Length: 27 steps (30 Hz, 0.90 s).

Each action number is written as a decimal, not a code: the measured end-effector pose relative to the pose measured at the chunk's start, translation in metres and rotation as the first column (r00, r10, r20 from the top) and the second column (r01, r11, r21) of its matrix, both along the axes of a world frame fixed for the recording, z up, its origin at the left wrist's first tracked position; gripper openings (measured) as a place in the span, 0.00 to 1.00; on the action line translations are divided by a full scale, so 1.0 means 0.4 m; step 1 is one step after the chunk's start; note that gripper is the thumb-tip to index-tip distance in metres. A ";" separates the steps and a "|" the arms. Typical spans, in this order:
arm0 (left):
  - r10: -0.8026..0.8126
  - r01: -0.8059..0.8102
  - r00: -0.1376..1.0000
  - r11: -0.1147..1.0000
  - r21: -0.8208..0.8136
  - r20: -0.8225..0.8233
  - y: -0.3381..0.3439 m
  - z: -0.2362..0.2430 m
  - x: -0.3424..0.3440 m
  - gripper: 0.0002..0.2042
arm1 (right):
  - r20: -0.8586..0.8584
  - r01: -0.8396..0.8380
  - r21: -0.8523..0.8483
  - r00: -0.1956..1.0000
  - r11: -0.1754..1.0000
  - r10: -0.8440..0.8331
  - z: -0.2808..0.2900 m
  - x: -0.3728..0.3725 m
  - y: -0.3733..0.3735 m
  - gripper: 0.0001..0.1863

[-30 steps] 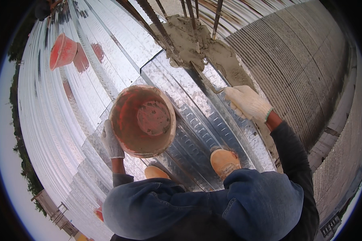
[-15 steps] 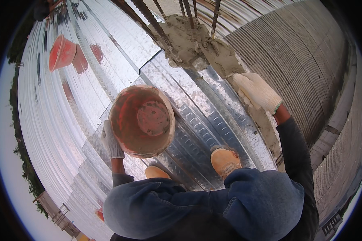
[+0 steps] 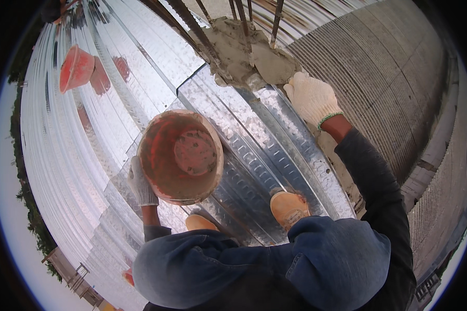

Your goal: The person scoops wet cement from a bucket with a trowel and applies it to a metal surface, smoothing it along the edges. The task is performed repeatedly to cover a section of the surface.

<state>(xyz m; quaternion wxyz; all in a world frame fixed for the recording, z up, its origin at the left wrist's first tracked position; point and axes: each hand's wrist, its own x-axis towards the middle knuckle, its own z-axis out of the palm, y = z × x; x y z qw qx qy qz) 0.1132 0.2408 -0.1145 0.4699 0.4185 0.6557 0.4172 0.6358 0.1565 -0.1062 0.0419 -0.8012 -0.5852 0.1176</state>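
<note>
My left hand (image 3: 141, 182), in a grey-white knit glove, grips the left side of a red bucket (image 3: 207, 181) smeared with grey mortar. Its mouth faces me, and only a mortar film coats the inside. My right hand (image 3: 312, 98), in a cream glove, is closed round what looks like a trowel (image 3: 278, 66). The mortar-coated blade lies flat on a heap of wet mortar (image 3: 225, 41); the fist hides the handle. Several ribbed steel bars (image 3: 242, 18) rise out of that heap.
Shiny ribbed metal decking (image 3: 140, 67) lies under my boots (image 3: 289, 208) and spreads left. A second red bucket (image 3: 76, 70) rests on it at the far left. Rough, grooved concrete (image 3: 373, 72) curves along the right. Another person's hand (image 3: 58, 19) shows at the top left.
My right hand has moved up and slightly left along the mortar edge, carrying the trowel with it. The left hand and the bucket stay nearly in place.
</note>
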 end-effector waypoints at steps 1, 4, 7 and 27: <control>-0.001 0.001 1.000 1.000 -0.008 -0.015 0.000 0.004 0.009 0.21 | 0.018 -0.016 -0.048 1.000 0.999 0.017 0.015 0.004 -0.016 0.20; -0.006 0.007 1.000 1.000 0.024 -0.018 0.002 -0.004 -0.009 0.22 | 0.048 -0.064 -0.162 0.996 0.985 0.072 0.062 0.021 -0.035 0.19; -0.020 0.020 1.000 1.000 0.013 -0.002 0.003 -0.010 -0.052 0.22 | 0.060 -0.094 -0.204 0.992 0.974 0.109 0.083 0.038 -0.058 0.19; -0.002 0.001 1.000 0.999 0.044 0.024 -0.022 -0.004 0.026 0.18 | -0.782 0.528 -0.528 -0.608 0.666 -0.138 -0.025 -0.191 -0.132 0.20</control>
